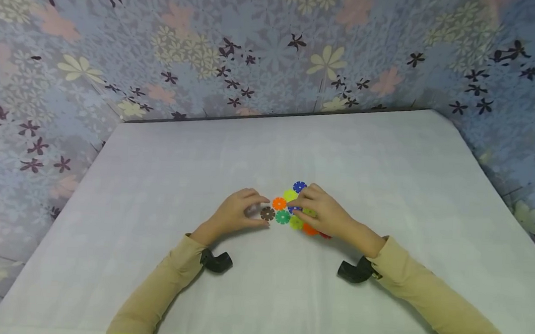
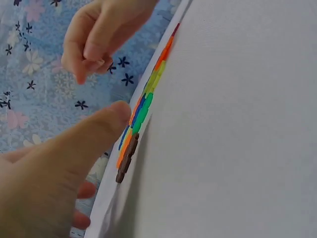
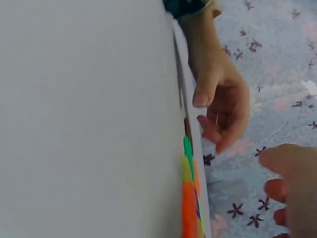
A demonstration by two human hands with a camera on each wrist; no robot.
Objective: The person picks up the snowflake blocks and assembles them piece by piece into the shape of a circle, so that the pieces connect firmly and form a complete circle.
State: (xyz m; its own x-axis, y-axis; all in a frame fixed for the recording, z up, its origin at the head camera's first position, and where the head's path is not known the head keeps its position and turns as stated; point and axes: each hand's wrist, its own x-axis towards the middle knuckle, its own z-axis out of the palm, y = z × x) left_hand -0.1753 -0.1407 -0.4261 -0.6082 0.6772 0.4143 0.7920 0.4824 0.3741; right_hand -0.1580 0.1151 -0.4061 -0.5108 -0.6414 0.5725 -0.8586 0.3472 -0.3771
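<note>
Flat, notched plastic discs lie in a group on the white tabletop. A brown disc (image 1: 267,214) is at the left end, with an orange disc (image 1: 279,203) and a green disc (image 1: 282,217) beside it. My left hand (image 1: 241,211) stands around the brown disc's left side, thumb and fingers spread apart with nothing between them. Over the right part of the group is my right hand (image 1: 321,210), fingers loosely bent and holding nothing. It partly covers yellow-green, blue and red discs. A blue disc (image 1: 299,187) shows beyond its fingers.
The white tabletop (image 1: 181,157) reaches back to a wall with flowered covering (image 1: 274,46). Black curved wrist mounts, one on the left (image 1: 217,261) and one on the right (image 1: 355,271), stick out from the tan sleeves over the table.
</note>
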